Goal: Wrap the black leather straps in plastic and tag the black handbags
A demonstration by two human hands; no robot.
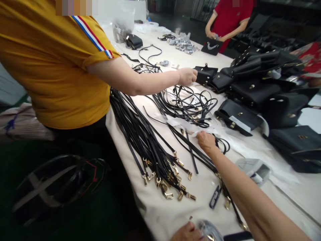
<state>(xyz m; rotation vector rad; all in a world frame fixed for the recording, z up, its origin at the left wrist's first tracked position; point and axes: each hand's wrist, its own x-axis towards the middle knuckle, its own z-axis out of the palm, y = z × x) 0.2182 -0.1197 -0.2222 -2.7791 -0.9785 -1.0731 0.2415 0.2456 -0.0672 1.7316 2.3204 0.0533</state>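
Note:
My right hand (pixel 207 142) reaches over the table with its fingers closed at the edge of a thin white plastic sheet (pixel 183 124). Black straps (pixel 189 145) run beneath and beside it. At the bottom edge, partly cut off, my left hand (pixel 187 232) has curled fingers against a clear plastic-wrapped bundle (pixel 210 231) with a gold-coloured bit. A small black piece with cut-outs (pixel 215 196) lies between my hands. Left of my right hand spreads a big bunch of black straps (pixel 147 140) with gold clasps (pixel 169 195); looped straps (pixel 190 103) lie beyond.
Black handbags (pixel 253 88) are piled along the right. A co-worker in a yellow shirt (pixel 57 67) stretches an arm (pixel 150 80) across the straps from the left. Another person in red (pixel 230 16) handles a black bag (pixel 212 47). A grey-white plastic wrapper (pixel 254 169) lies right of my forearm.

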